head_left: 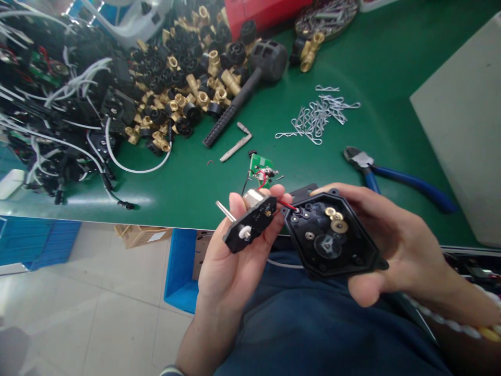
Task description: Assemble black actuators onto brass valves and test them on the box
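My left hand (238,261) is closed around a small motor on a black mounting plate (256,222), with a white gear on its face and a metal shaft jutting left. My right hand (395,235) grips an open black plastic housing (324,256), its inside turned up toward me. Brass gears (338,223) and a clear disc (327,245) sit inside it. A red wire (287,204) enters the housing's upper left corner. Just beyond my left fingertips is a green circuit board (261,163) with wires on it.
Blue-handled cutters (410,184) lie beyond my right hand, near a pile of metal spring clips (319,117). A black mallet (250,86) rests against heaped brass fittings (188,94). Black wired units (74,120) crowd the left. A grey box (465,130) stands at right.
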The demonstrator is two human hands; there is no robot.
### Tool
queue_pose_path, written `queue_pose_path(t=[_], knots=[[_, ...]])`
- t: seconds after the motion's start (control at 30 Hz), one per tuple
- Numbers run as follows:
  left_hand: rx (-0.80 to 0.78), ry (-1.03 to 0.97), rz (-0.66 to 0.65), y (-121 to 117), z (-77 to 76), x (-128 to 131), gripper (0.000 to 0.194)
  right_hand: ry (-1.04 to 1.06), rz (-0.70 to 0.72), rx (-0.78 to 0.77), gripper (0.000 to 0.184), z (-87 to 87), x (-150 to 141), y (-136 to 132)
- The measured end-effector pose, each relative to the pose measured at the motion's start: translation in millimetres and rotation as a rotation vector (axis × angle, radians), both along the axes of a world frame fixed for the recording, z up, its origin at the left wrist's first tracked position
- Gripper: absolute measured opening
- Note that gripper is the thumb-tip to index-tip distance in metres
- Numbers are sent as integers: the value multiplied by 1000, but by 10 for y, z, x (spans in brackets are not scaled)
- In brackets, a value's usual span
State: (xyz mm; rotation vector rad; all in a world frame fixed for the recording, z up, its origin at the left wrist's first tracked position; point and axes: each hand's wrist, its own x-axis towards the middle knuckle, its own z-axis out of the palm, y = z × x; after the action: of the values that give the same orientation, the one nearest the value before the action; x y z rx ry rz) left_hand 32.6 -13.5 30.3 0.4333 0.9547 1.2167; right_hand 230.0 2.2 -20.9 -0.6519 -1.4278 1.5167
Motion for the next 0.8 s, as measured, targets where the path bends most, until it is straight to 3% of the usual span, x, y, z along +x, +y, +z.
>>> queue_pose_path(t=[0.3, 0.6, 0.7, 0.8], knots=[[-12, -134, 6, 20, -3, 14, 32, -6, 1, 27, 83, -13, -41, 36], [64, -30, -27, -18, -89, -5, 22, -54, -20, 6, 81, -29, -27, 21], [166, 118, -138, -51, -14, -136, 21, -49, -15, -3, 80, -28, -19, 16], [318, 441, -336, -53, 60, -374, 21, -29, -10, -12, 82, -30, -14, 10]])
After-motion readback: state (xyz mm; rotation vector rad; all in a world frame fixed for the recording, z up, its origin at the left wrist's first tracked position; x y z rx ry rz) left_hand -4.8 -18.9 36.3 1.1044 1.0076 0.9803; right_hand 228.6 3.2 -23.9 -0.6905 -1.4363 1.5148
